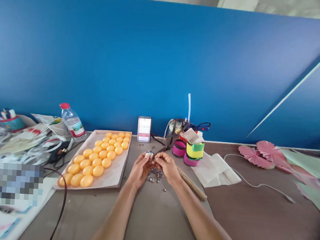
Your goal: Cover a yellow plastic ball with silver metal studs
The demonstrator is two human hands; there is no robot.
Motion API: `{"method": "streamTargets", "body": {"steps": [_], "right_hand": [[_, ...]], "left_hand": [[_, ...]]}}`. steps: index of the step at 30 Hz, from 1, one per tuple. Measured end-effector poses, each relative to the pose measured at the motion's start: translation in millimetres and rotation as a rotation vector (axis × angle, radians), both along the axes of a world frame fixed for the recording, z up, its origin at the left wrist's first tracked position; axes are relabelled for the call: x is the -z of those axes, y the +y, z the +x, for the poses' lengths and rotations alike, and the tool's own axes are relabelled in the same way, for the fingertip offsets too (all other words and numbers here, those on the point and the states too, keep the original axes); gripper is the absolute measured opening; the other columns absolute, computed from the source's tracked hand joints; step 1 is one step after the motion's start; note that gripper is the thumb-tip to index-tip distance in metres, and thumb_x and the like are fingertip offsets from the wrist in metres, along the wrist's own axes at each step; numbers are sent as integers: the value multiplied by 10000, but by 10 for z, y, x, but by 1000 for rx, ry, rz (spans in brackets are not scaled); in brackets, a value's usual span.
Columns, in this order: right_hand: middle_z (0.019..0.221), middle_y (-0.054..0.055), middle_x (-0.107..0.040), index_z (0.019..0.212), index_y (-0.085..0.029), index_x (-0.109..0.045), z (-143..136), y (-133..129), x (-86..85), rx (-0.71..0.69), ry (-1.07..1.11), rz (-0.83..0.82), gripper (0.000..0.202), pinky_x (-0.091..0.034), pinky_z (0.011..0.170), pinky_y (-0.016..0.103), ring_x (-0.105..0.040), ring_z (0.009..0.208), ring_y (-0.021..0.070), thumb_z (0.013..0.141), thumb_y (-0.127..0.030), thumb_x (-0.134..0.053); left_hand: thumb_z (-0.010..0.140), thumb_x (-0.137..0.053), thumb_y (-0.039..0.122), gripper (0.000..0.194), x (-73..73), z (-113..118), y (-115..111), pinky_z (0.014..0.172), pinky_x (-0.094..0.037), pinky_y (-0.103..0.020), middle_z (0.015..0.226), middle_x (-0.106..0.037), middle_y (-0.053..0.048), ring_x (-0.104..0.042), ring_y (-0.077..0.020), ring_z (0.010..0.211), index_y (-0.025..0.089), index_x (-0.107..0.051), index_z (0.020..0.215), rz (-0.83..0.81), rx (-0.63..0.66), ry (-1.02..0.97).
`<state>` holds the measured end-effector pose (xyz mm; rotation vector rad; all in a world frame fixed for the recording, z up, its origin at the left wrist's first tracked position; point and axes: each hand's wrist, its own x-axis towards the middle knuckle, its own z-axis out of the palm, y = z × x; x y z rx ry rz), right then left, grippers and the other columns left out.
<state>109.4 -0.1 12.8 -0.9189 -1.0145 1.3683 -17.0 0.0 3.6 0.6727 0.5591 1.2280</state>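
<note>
Gripping rounded, shiny silver, seemingly metallic piece in left hand, just left of right hand; cannot tell latter's hold or long axis. Noting small silvery loose bits below grip.

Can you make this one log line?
left hand: holding shiny silver piece | right hand: close by | table: shiny bits, tray with orange balls

- Silvery object: rounded on top, shiny, with a patterned surface; held up in the fingers of the left hand, its underside hidden.
- Small metallic pieces: glinting, loosely scattered on the worktop below; one lies apart, nearer the wearer.
</note>
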Motion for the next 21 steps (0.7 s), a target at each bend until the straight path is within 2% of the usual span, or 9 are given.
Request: {"method": "streamTargets", "body": {"steps": [5,13,21], "right_hand": [[511,-70,-457,680,-179,-543,-2,18,29,13,-41,22,106,-277,474,215,-365,448,66,663,-257,-612],[537,-57,-495,662,-180,-528,0,-13,-15,-18,-49,-21,126,-292,488,222,-399,461,77,656,-270,-616],[551,-46,-504,648,-183,-521,16,-5,-6,-51,-87,-50,173,-301,489,227,-407,471,85,630,-313,-635]], "left_hand": [[731,-661,273,269,6,13,1,724,-465,-289,834,-636,-42,-594,-127,697,160,-571,957,3,-1,21],[745,-647,278,266,68,-16,20,707,-461,-280,820,-638,-53,-592,-128,690,146,-590,969,31,17,32],[755,-636,283,233,39,3,7,682,-464,-273,827,-635,-56,-591,-127,680,141,-591,934,43,20,39]]}}
